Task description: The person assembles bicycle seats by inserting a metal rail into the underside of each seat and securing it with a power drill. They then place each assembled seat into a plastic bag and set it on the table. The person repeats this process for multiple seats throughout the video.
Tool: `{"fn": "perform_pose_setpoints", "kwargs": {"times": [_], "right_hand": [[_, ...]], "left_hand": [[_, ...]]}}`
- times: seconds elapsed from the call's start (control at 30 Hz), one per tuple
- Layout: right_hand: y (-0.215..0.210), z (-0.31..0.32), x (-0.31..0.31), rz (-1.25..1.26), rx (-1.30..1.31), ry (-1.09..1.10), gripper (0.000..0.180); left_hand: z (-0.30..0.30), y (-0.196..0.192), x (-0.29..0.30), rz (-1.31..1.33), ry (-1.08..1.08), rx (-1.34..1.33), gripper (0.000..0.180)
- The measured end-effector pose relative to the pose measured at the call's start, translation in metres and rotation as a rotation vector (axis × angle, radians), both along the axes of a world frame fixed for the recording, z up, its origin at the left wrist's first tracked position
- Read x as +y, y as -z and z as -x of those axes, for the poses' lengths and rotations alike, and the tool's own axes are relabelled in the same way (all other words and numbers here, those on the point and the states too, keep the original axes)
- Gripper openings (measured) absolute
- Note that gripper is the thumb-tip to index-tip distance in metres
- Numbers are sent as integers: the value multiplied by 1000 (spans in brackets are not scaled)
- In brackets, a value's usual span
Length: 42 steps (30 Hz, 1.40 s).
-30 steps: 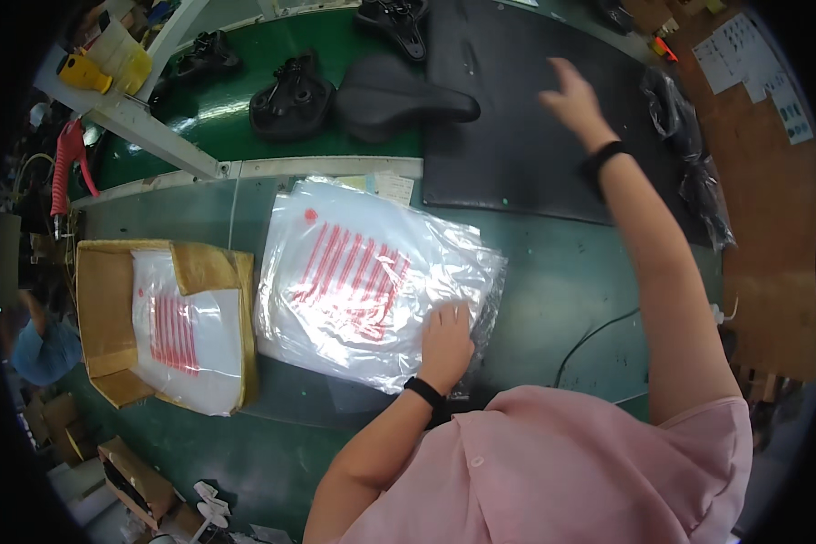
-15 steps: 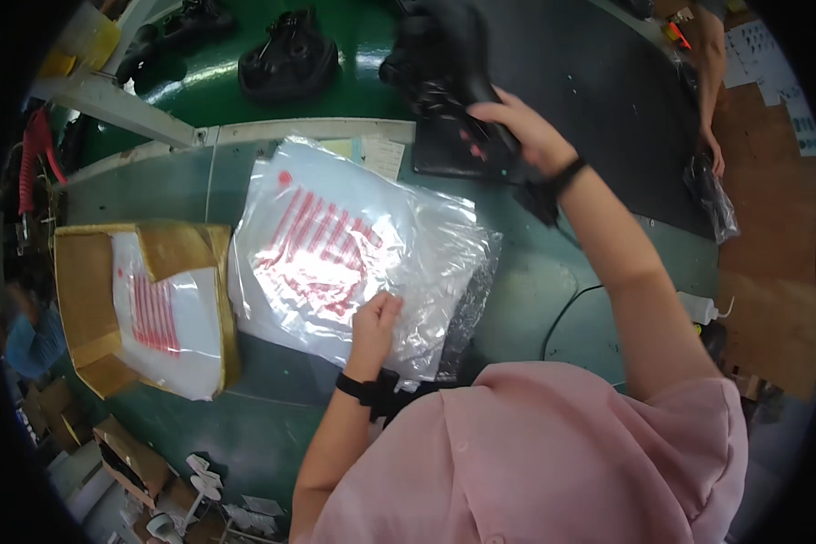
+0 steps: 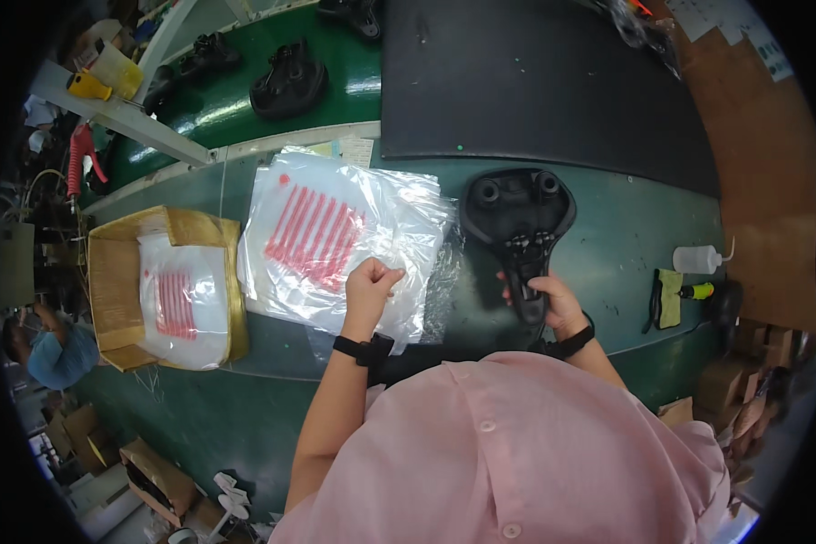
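Note:
My right hand grips a black bicycle saddle by its narrow nose. The saddle's underside faces up, its wide end pointing away from me, over the green table to the right of the bags. My left hand is closed in a pinch at a clear plastic bag with red printing, the top one of a stack lying flat. What exactly sits between those fingertips is partly hidden by the shiny film.
On the left stands a cut-open yellowish cardboard box with more printed bags. More black saddles lie on the green surface beyond the white rail. A black mat covers the far right. A squeeze bottle and a yellow-green cloth lie at right.
My right hand has brought the saddle from over the black mat back toward me, beside the bags. My left hand stays at the bag stack. The co-worker's arm at right has left the view.

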State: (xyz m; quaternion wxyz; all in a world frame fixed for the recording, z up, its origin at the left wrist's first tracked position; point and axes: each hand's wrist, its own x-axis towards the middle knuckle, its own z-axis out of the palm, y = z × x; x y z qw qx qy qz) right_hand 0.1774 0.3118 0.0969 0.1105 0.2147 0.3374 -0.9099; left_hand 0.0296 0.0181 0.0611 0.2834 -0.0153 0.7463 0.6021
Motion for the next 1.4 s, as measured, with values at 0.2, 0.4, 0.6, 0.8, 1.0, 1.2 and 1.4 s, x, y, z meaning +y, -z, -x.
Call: {"fn": "perform_pose_setpoints", "kwargs": {"times": [0.2, 0.4, 0.6, 0.8, 1.0, 1.2, 1.4], "right_hand": [[3, 44, -80, 108, 60, -194, 66], [47, 86, -111, -178, -80, -92, 73], [5, 85, -68, -492, 135, 5, 75], [-63, 82, -66, -1020, 341, -346, 69], [-30, 77, -121, -1359, 542, -685, 69], [-12, 82, -125, -722, 137, -624, 64], [-4, 84, -126, -233, -139, -264, 49]], "left_hand": [[-15, 6, 18, -209, 49, 39, 12], [-13, -2, -50, -406, -271, -150, 10], [-5, -44, -141, -792, -660, -218, 13], [-1, -42, -82, -488, -461, 0, 21], [14, -18, -91, -452, -548, 87, 24], [-28, -135, -69, 304, 466, 807, 19], [-74, -125, -10, -208, 644, 394, 28]]}}
